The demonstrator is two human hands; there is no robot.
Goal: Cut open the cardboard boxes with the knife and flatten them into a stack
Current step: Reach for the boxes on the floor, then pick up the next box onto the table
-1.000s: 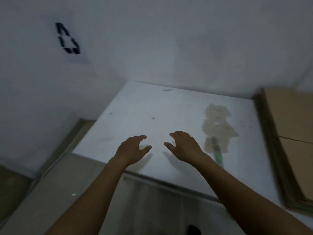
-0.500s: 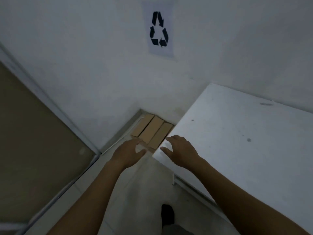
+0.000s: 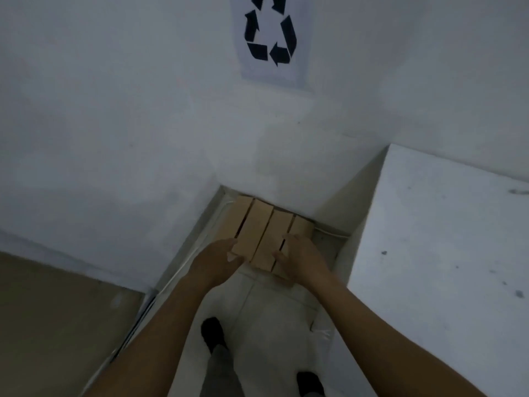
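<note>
Several tan cardboard boxes (image 3: 257, 227) stand side by side on the floor against the white wall, under a recycling sign. My left hand (image 3: 214, 260) is at the near left corner of the row; its fingers go behind the left box and its thumb lies at the front edge. My right hand (image 3: 300, 257) covers the near right end of the row, with its fingers curled over a box and its thumb at a gap between two boxes. No knife is in view.
A white table (image 3: 435, 253) fills the right side, its left edge close to the boxes. A paper recycling sign (image 3: 269, 38) hangs on the wall. A brown panel (image 3: 57, 316) lies at the lower left. My shoes (image 3: 211, 330) stand on the pale floor.
The view has swung left from the table down to the floor corner. Both hands have moved forward and down from over the table's edge onto the row of boxes.
</note>
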